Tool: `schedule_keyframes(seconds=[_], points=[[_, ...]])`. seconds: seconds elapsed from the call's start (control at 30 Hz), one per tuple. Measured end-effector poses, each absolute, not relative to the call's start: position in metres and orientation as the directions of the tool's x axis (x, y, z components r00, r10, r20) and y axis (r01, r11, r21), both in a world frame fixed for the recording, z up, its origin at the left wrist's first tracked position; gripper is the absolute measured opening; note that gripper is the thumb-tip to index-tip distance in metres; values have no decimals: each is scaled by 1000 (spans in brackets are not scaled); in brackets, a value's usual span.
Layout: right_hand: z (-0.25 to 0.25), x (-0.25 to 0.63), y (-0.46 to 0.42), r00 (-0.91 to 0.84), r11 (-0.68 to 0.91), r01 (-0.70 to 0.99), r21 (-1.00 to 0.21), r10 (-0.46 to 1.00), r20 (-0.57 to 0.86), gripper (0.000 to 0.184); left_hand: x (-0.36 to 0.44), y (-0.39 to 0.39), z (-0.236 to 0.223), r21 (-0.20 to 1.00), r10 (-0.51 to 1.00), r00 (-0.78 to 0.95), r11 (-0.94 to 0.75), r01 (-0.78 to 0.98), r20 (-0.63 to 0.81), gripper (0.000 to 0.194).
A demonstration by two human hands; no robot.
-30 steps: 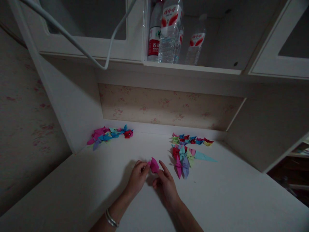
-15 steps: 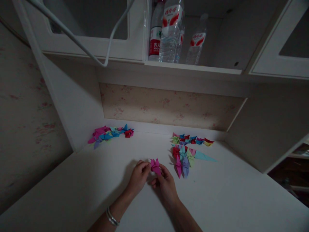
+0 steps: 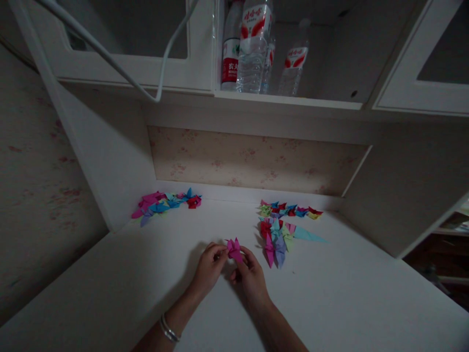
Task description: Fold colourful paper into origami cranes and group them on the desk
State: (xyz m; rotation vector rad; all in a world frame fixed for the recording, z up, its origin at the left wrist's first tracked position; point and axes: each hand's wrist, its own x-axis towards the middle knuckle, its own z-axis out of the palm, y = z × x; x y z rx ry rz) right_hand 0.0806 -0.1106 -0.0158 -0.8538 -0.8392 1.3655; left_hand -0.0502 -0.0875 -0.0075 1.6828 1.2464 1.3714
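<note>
Between both hands, just above the white tabletop, is a magenta folded-paper flower (image 3: 233, 249) with pointed petals. My left hand (image 3: 210, 266) pinches its left edge between thumb and fingers. On the other side, my right hand (image 3: 250, 278) grips its lower right, thumb in front and fingers curled. To the right lies a group of folded-paper pieces (image 3: 280, 248) in red, green, lilac, magenta and pale blue. Behind that group runs a row of small colourful folded papers (image 3: 291, 211). Another heap of folded paper (image 3: 157, 204) rests at the back left.
The white tabletop (image 3: 351, 298) meets a low back ledge and side panels. Overhead, a cabinet shelf (image 3: 286, 99) holds several plastic bottles (image 3: 252, 54). A pale cable or bar (image 3: 120, 73) hangs at the upper left, in front of the cabinet door.
The view has shifted slightly, moving the scene a little left. Both hands keep hold of the magenta paper flower, with hardly any change in their grip.
</note>
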Motion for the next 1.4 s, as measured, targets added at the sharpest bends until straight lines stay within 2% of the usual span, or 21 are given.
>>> schedule_keyframes(seconds=[0.23,0.6,0.9,1.13,1.4], points=[[-12,82,-111,22,-33,-474,-880,999,-49,48,-49,-89,-4,898,933,29,-352,265,358,30],[-15,79,-112,2,-14,-464,-886,1000,-17,47,-55,-83,-7,903,943,14,-321,287,331,30],[-12,80,-114,37,8,-377,-926,999,-7,48,-56,-82,-6,925,970,35,-239,297,239,30],[-12,82,-112,111,49,-337,-940,994,13,37,-51,-85,-6,934,980,81,-199,296,183,36],[-12,85,-111,142,71,-274,-959,989,32,37,-50,-88,4,947,979,41,-203,247,199,37]])
